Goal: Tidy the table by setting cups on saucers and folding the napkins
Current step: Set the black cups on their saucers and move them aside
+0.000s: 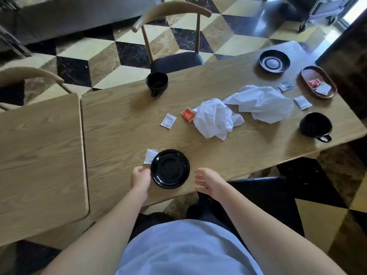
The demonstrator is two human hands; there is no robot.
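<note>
Two crumpled napkins (238,110) lie between scattered packets (168,121) and cups (315,125).

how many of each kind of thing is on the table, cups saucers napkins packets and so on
black cups: 2
black saucers: 2
white napkins, crumpled: 2
sachets loose on the table: 5
wooden tray: 1, holding 2 more sachets
total: 14

left hand (140,178) grips near saucer (170,168) rim | right hand (206,182) loose beside it | cups (157,82) apart | napkins (216,118) crumpled
</note>
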